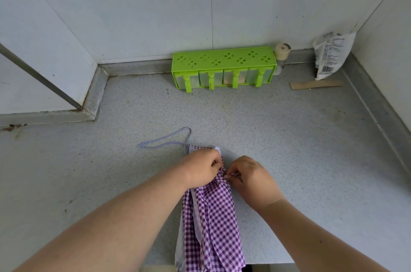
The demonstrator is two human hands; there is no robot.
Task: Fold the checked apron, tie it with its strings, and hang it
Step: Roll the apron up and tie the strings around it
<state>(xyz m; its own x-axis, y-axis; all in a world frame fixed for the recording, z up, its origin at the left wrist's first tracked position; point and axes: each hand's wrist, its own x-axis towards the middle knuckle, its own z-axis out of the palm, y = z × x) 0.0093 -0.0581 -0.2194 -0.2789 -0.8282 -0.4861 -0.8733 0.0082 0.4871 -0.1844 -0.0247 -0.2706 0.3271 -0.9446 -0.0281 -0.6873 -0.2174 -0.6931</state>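
Note:
The purple-and-white checked apron (213,222) lies folded into a narrow long strip on the grey speckled counter (289,138), its lower end hanging over the front edge. My left hand (202,167) grips the gathered cloth near the strip's top. My right hand (249,177) pinches the cloth or a string right beside it, fingertips almost touching the left hand. A thin pale striped string (169,140) loops out to the upper left on the counter. The apron's top corner shows just above my left hand.
A green spice rack (224,60) with several clear drawers stands against the back wall. Beside it are a small capped bottle (281,54), a printed white bag (331,54) in the right corner and a flat cardboard strip (315,84). White walls enclose the counter on three sides.

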